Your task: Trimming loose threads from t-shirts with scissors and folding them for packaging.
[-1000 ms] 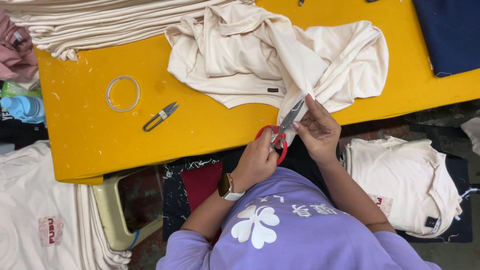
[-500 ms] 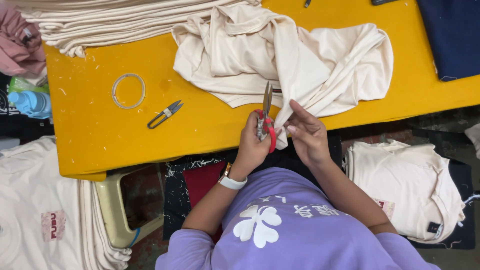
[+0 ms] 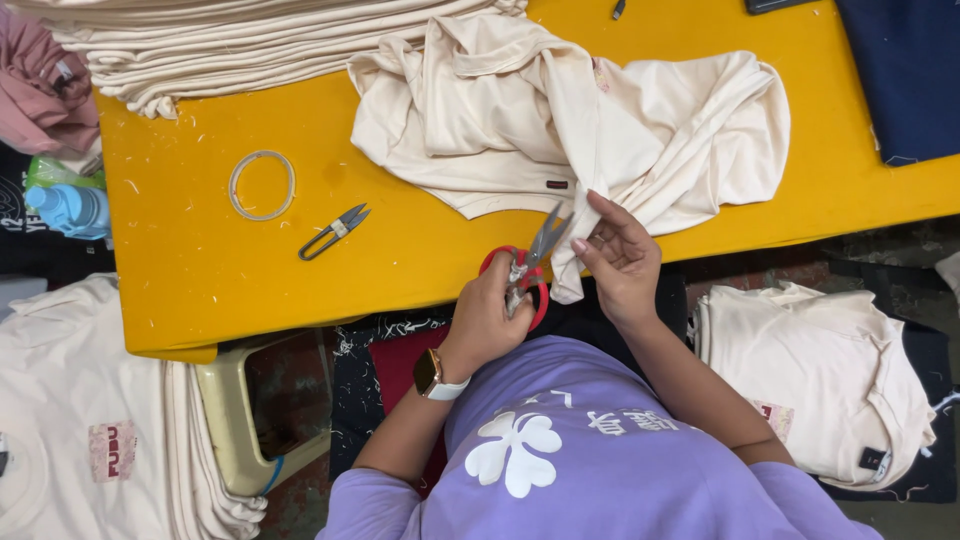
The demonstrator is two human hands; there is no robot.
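Yellow surface (image 3: 200, 290), flecked with thread scraps. On it: cream garment (image 3: 560, 120), crumpled near the middle, 1 corner hanging over the near edge; stack of folded cream cloth (image 3: 220, 50) along the far left; thin ring (image 3: 262, 185), possibly tape; small metal thread snips (image 3: 333, 232) just beside the ring; dark blue cloth (image 3: 910, 75) at the far right; 2 dark items at the far edge, too cropped to tell.
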